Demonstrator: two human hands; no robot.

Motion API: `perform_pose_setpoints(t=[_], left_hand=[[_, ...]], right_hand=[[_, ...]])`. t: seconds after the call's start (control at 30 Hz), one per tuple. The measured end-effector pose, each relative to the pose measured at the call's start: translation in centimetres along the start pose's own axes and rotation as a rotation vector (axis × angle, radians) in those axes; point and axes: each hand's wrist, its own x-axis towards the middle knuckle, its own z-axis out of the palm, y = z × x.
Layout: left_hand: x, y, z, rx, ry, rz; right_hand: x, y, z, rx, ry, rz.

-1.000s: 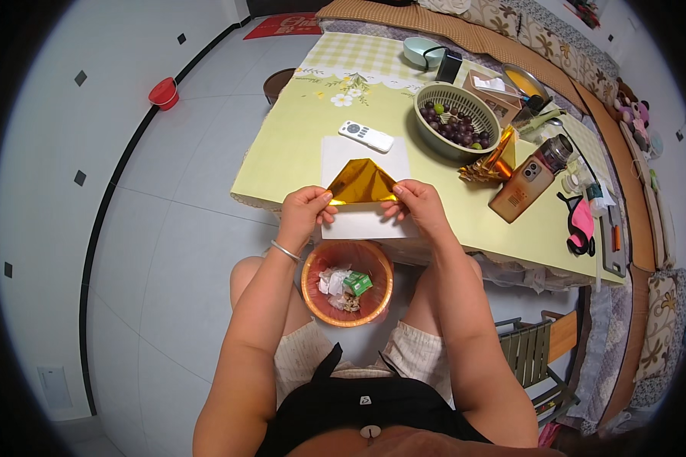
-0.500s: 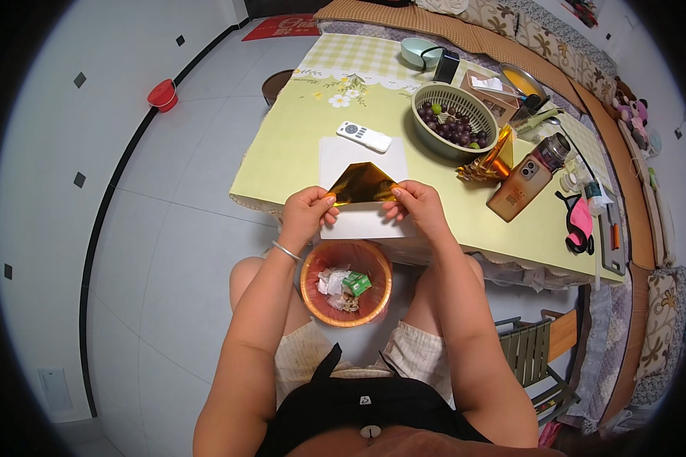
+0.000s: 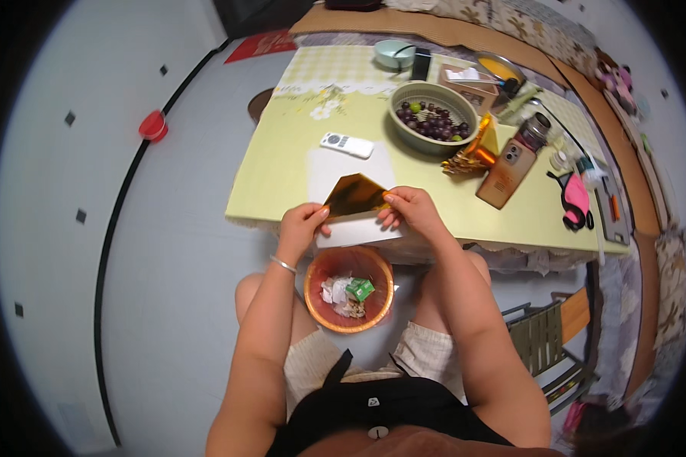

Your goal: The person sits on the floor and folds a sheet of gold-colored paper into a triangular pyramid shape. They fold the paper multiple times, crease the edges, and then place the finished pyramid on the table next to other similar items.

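— What is laid out, in descending size?

— The yellow-green surface (image 3: 270, 183) is ranked first. Below its near edge, nearer the person than the colander (image 3: 418, 139), an orange-rimmed bin (image 3: 373, 266) is placed. The colander, in which dark grapes (image 3: 434, 122) are held, is taken as the landmark. To its left and nearer the person, white paper (image 3: 351, 165) is laid flat.

— Where is the gold sheet (image 3: 354, 196) found?

— Over that paper, nearer the person than the colander and to its left; it is folded to a peaked shape. Smaller still, a white remote (image 3: 347, 145) is seen left of the colander.

— How is the sheet held?

— Its left end is pinched by the left grip (image 3: 303, 222), its right end by the right grip (image 3: 413, 207), thumb against fingers.

— What has just been altered?

— The view has been swung slightly, and the bright glare seen a second ago has been replaced by dark amber. Since both ends are still pinched, a change of angle is inferred; no added fold can be made out.
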Motion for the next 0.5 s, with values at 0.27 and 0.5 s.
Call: perform_pose_setpoints(t=[0.27, 0.5], left_hand=[[-1.0, -0.4, -0.3, 0.286, 0.022, 0.283], [-1.6, -0.2, 0.6, 0.191, 0.056, 0.244]], right_hand=[[-0.2, 0.0, -1.4, -0.002, -0.052, -0.037], [-1.0, -0.4, -2.5, -0.006, -0.130, -0.065]])
